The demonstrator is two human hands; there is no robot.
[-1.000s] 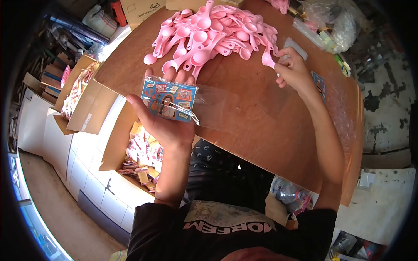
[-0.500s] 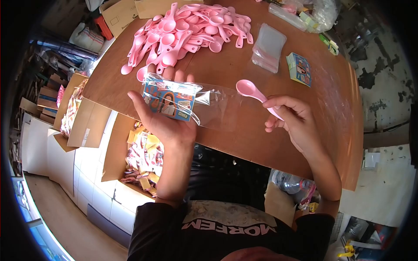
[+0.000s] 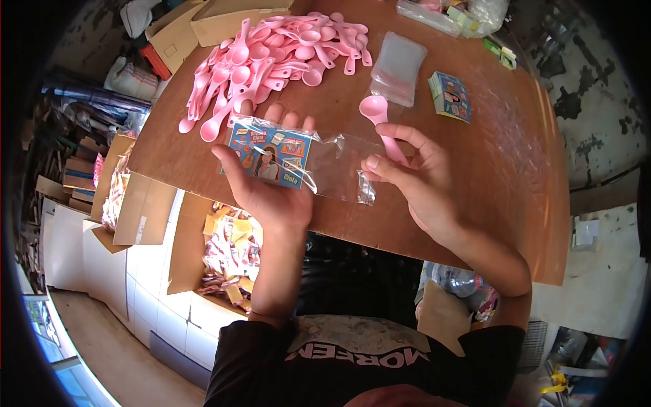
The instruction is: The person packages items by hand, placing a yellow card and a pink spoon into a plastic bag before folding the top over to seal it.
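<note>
Left hand (image 3: 268, 193) palm-up above near counter (image 3: 475, 197) edge, grip clamped on clear bag (image 3: 325, 169) with printed card (image 3: 270, 154) inside. Right hand (image 3: 420, 183) pinching pink spoon (image 3: 381, 122) at bag mouth. Risk: mouth collapsing, spoon snagging or dropping. Brown wooden counter; spoon pile (image 3: 271, 54), spare bags (image 3: 397, 68), card stack (image 3: 451, 96) beyond. Open cartons (image 3: 224, 251) on floor; cluttered room.

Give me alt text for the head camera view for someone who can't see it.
Over a brown table, the left hand holds a clear plastic bag containing a blue printed card, while the right hand holds a pink spoon at the bag's open end. A pile of pink spoons lies beyond.
</note>
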